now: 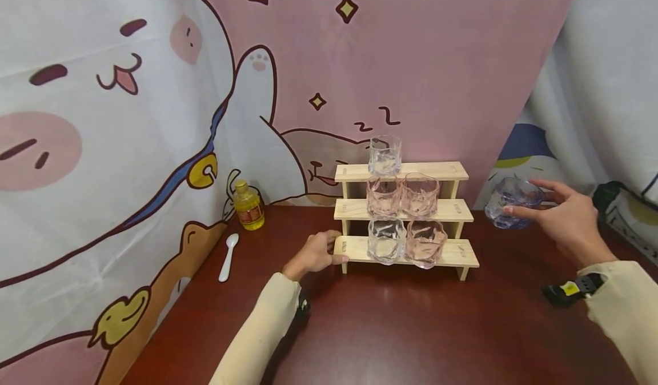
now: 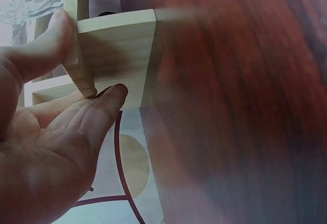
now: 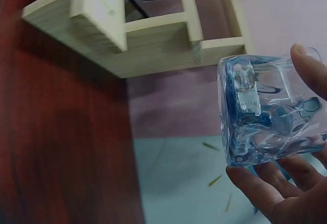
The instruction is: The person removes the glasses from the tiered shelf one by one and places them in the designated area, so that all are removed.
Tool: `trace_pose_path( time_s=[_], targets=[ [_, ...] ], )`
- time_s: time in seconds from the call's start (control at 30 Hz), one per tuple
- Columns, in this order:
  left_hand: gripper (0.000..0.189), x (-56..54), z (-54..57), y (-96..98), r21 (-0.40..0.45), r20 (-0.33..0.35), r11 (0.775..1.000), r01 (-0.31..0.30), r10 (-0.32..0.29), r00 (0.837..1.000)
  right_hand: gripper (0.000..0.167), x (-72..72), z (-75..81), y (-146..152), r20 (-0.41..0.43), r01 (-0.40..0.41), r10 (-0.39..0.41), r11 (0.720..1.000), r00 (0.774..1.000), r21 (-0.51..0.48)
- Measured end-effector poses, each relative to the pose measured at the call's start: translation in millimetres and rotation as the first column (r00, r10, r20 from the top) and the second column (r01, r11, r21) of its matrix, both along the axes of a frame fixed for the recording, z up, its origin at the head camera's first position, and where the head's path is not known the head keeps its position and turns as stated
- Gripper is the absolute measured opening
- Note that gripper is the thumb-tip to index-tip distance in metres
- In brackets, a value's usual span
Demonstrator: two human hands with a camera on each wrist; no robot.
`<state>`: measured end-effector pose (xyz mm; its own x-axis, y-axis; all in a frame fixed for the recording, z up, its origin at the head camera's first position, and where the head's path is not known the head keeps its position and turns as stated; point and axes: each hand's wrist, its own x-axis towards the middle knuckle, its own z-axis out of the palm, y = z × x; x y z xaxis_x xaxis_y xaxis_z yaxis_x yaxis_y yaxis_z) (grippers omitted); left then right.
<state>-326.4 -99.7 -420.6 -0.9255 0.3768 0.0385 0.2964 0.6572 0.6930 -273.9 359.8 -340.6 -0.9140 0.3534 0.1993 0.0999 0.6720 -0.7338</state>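
A three-step wooden display rack [image 1: 354, 208] stands on the table in the head view. My left hand [image 1: 319, 252] pinches the left end of its lowest step; in the left wrist view the thumb [image 2: 48, 43] lies over the board with fingers beneath. To the right of the rack, my right hand [image 1: 570, 219] holds a bluish glass [image 1: 506, 205] in the air. The right wrist view shows this glass [image 3: 263, 112] between thumb and fingers. One clear glass [image 1: 385, 159] tops the rack, two pinkish glasses [image 1: 420, 196] fill the middle step, and a clear and a pinkish glass [image 1: 425, 245] stand lowest.
At the back left stands a small yellow bottle [image 1: 249, 207] with a red label. A white spoon [image 1: 228, 256] lies on the dark red table [image 1: 401, 328] in front of it. Printed cartoon cloth [image 1: 437, 65] hangs behind and at both sides.
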Motion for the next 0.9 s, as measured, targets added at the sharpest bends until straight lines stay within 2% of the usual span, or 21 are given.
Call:
trace_pose_path(
  time_s=[0.17,0.3,0.43,0.6,0.9],
  targets=[
    [0.066,-1.4,-0.2,0.4,0.001,0.005,1.0,-0.004,0.004,1.0,0.1,5.7,-14.8,5.0,0.012,-0.014,0.014,0.999,1.0,0.032],
    [0.066,-1.5,-0.5,-0.5,0.027,0.008,1.0,0.014,-0.015,1.0,0.101,8.8,-26.7,5.5,0.029,-0.026,0.024,0.998,0.999,0.057],
    [0.066,-1.4,0.8,-0.7,0.049,0.014,0.999,0.024,-0.024,1.0,0.101,10.7,-39.6,5.6,0.041,-0.05,0.049,0.999,0.998,0.019],
    [0.069,-1.3,1.9,-1.0,0.044,0.021,0.999,0.007,-0.008,1.0,0.101,9.5,-51.5,6.9,0.058,-0.106,0.108,0.994,0.992,-0.039],
    [0.065,-1.3,-1.3,-0.2,0.033,0.026,0.999,0.005,-0.006,1.0,0.099,10.9,-65.5,12.1,0.067,-0.127,0.129,0.991,0.989,-0.044]
  ],
)
